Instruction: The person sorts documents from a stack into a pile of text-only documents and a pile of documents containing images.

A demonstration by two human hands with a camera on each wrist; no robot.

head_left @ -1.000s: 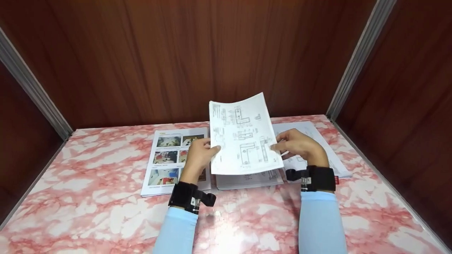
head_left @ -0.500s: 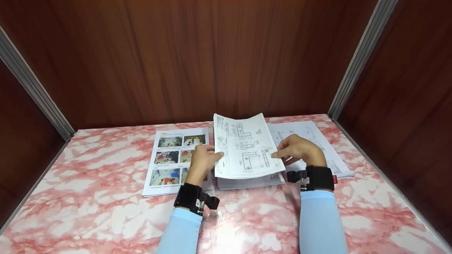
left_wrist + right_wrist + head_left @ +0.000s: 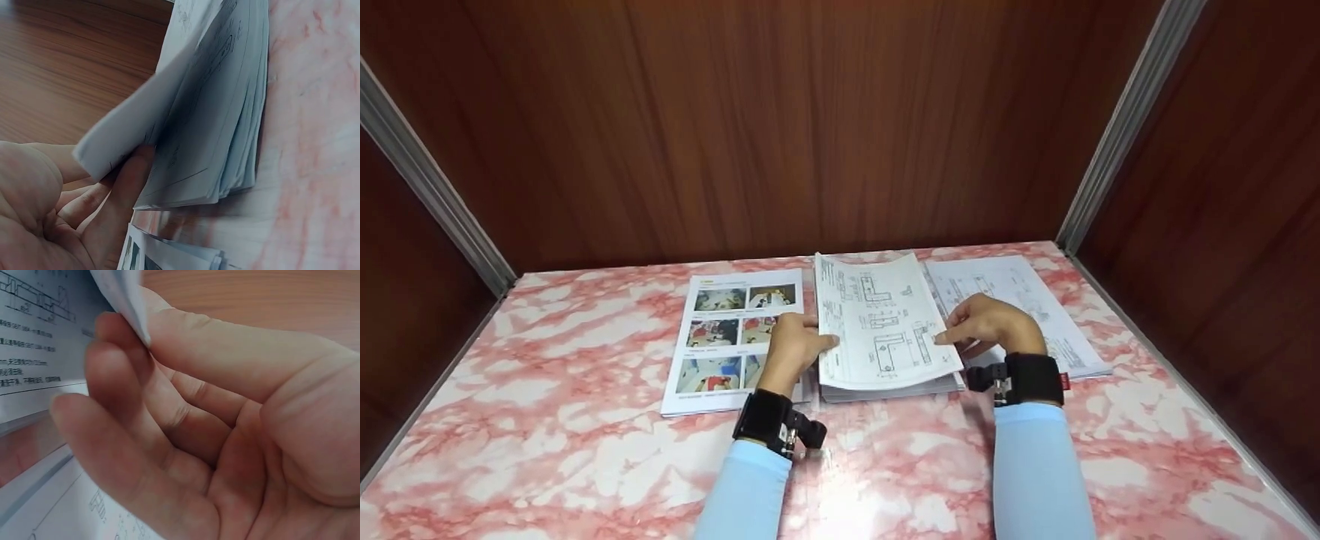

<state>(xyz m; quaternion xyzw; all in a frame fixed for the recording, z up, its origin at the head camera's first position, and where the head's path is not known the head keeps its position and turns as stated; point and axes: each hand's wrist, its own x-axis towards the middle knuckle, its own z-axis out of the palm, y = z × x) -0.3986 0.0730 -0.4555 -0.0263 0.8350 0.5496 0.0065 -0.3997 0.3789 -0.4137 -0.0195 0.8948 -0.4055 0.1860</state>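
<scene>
A white paper sheet with line drawings of L-shaped parts (image 3: 885, 322) is held by its two sides, bowed and tilted close over a stack of drawing sheets (image 3: 885, 394). My left hand (image 3: 795, 346) pinches its left edge, thumb on top and fingers beneath. At the opposite edge, my right hand (image 3: 986, 326) pinches it between thumb and fingers. The left wrist view shows the held paper (image 3: 126, 124) angled up from the layered stack (image 3: 205, 140). In the right wrist view, the paper's edge (image 3: 126, 304) sits between thumb and fingertips, with a printed page below.
Left of the stack lies a pile of pages with colour photos (image 3: 716, 337), partly under my left forearm. Another pile of drawings (image 3: 1035, 307) lies slanted at the right. The pink marbled table (image 3: 585, 465) is walled by dark wood panels (image 3: 780, 135) with metal corner posts.
Both hands have brought the held paper down and slightly toward me, so it now covers more of the middle stack. Both grips have stayed on its edges.
</scene>
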